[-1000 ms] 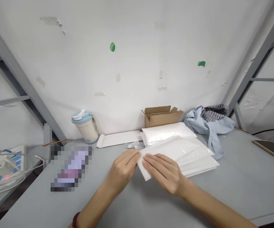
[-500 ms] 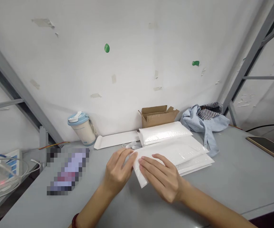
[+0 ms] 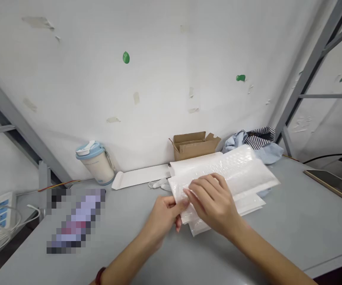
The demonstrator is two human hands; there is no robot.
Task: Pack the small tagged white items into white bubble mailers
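Observation:
A white bubble mailer (image 3: 242, 178) is raised and tilted above a stack of similar white mailers (image 3: 249, 204). My left hand (image 3: 167, 215) pinches its near left end, thumb on top and fingers underneath. Over the same end, my right hand (image 3: 214, 204) has its fingers bent together against the mailer; its palm hides part of the surface. Beneath my hands, a corner of another mailer (image 3: 199, 227) sticks out toward me. Behind lies one more white mailer (image 3: 194, 161), partly covered by the raised one.
An open cardboard box (image 3: 194, 147) stands by the wall, with blue cloth (image 3: 270, 153) to its right. A long white flap-ended piece (image 3: 144, 177) and a lidded cup (image 3: 96, 164) are at the back left. A phone (image 3: 337, 190) lies right; a power strip (image 3: 3, 215) sits far left.
The mailer has come up off the stack, its right end now higher and swung outward. My left hand has moved right and gripped its end; my right fingers have curled from lying flat.

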